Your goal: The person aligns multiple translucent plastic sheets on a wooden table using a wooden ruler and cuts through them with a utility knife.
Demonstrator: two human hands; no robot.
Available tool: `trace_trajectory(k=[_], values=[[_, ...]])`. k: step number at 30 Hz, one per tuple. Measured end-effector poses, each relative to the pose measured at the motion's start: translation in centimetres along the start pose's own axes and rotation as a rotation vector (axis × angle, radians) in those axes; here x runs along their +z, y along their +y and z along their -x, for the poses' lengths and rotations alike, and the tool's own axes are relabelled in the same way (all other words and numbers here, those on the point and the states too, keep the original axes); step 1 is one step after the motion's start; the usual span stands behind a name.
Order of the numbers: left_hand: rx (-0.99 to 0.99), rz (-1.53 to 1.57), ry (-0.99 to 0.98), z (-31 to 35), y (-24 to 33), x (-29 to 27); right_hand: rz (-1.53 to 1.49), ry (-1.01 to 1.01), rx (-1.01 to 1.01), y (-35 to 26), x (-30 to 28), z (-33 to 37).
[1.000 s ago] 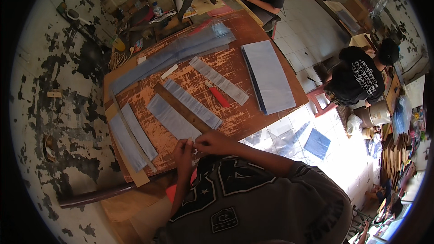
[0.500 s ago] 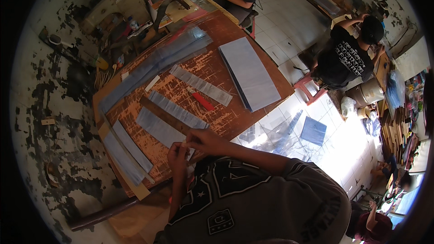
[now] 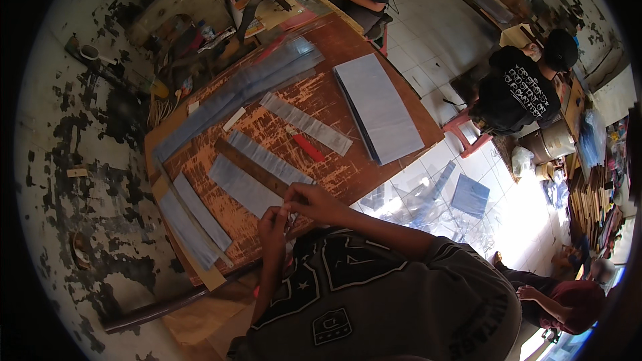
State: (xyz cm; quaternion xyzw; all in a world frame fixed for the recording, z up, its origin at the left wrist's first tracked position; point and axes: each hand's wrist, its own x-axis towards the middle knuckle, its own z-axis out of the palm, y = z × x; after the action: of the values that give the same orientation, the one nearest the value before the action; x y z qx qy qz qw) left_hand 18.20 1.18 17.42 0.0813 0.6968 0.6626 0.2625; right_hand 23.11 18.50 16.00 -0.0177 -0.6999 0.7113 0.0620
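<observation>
My left hand (image 3: 272, 224) and my right hand (image 3: 311, 202) meet at the near edge of the worn brown table (image 3: 194, 160), fingertips pinched together. Whatever lies between them is too small to make out. Just beyond the fingers, a brown ruler-like strip (image 3: 249, 166) lies between a blue-grey sheet piece (image 3: 237, 184) and a narrower blue-grey strip (image 3: 267, 158). Farther off are a flat red tool (image 3: 309, 148), a pale clear-looking strip (image 3: 307, 124) and a small white piece (image 3: 234, 119).
A stack of grey-blue sheets (image 3: 380, 110) covers the table's right end. Long blue sheets (image 3: 234, 90) line its far left side. More strips (image 3: 197, 217) lie at the near left corner. Offcuts (image 3: 428, 200) litter the floor. A person on a red stool (image 3: 465, 135) sits at right; others work nearby.
My hands stay together at the fingertips, with a slight shift in finger position. The whole view has shifted slightly. At the lower right, a person in dark red has come farther into view.
</observation>
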Motion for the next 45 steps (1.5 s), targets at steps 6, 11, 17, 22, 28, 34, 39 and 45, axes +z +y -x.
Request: trace_trajectory(k=[6,11,17,22,28,34,39,45], values=[[0.006,0.098,-0.013,0.5,-0.7,-0.5,-0.033,-0.004,-0.030,0.8,0.8,-0.4],[-0.013,0.095,0.025,0.4,-1.3,-1.1,0.016,0.011,-0.031,0.5,1.0,-0.5],[-0.016,0.041,-0.024,0.6,-0.6,-1.2,-0.007,0.077,-0.008,0.5,1.5,-0.5],[-0.066,0.076,-0.030,0.8,-0.5,-1.4,0.076,0.060,-0.040,0.0,1.8,-0.9],[-0.041,0.053,-0.005,0.4,-1.4,-2.5,-0.012,-0.016,0.071,0.2,2.1,-1.5],[0.056,-0.005,0.139,0.0,-2.4,-2.5,-0.020,-0.061,0.063,-0.3,2.5,-1.8],[0.023,-0.086,0.109,0.1,-1.4,-2.8,0.004,-0.039,0.041,0.1,2.5,-2.2],[0.031,-0.121,0.105,0.0,-2.3,-3.8,0.073,0.000,-0.018,0.2,2.9,-2.8]])
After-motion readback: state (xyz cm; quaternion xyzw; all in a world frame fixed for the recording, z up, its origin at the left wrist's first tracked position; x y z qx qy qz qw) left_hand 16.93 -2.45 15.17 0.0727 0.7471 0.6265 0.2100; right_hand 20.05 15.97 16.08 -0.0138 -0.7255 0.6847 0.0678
